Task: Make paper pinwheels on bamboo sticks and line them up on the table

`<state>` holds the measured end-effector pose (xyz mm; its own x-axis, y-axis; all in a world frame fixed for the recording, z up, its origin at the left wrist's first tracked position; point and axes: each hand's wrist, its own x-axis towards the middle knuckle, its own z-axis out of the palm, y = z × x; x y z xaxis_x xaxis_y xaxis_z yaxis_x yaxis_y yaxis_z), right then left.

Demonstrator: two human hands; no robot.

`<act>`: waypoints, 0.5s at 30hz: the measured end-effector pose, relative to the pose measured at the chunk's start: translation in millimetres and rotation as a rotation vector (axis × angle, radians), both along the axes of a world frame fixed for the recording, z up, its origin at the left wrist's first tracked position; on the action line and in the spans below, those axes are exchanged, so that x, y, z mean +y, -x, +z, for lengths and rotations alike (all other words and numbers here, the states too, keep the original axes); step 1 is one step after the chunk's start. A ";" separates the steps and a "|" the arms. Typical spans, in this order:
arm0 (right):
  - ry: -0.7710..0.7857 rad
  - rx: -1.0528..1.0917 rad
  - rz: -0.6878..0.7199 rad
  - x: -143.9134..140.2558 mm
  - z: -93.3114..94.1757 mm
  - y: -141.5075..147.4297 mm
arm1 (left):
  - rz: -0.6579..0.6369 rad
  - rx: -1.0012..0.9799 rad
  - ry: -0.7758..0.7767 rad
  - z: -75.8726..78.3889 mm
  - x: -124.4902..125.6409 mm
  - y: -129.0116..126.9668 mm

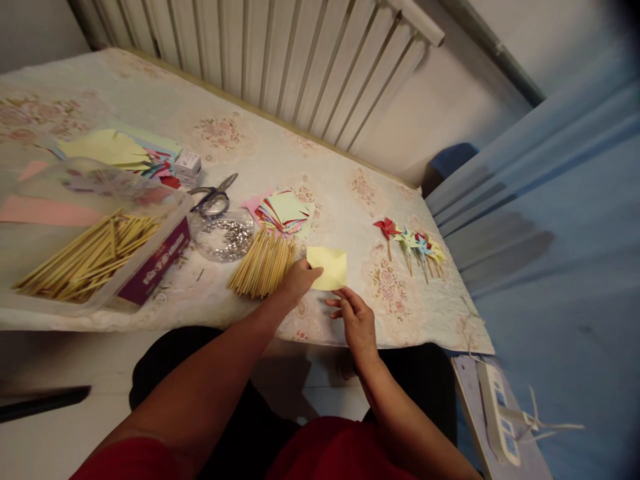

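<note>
A square of pale yellow paper [331,267] is pinched at its left edge by my left hand [303,279], thumb on top. My right hand [356,319] is at the paper's lower right corner, its fingers spread apart and a fingertip at the edge; whether it touches is hard to tell. Just left of my left hand lies a bundle of thin wooden sticks [261,265]. Behind them is a stack of coloured paper squares [284,208]. Several finished paper pinwheels on sticks [423,245] lie to the right.
On the left stands a clear plastic box [173,212] holding more sticks. Beside it are a round dish of small metal pins [225,239], scissors [214,199], small boxes [189,167] and coloured paper sheets [103,148]. A power strip [499,415] sits at lower right.
</note>
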<state>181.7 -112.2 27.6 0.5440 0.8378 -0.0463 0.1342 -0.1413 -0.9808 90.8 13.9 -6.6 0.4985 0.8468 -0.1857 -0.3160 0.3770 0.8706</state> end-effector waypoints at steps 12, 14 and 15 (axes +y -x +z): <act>0.095 0.353 0.080 -1.9 4.4 8.2 | 0.051 0.462 -0.356 10.6 -2.3 3.8; 0.100 0.427 0.106 -1.6 3.5 8.1 | 0.049 0.504 -0.405 14.5 -3.9 4.9; 0.094 0.429 0.106 -1.7 2.1 7.5 | 0.040 0.530 -0.429 15.6 -4.5 5.2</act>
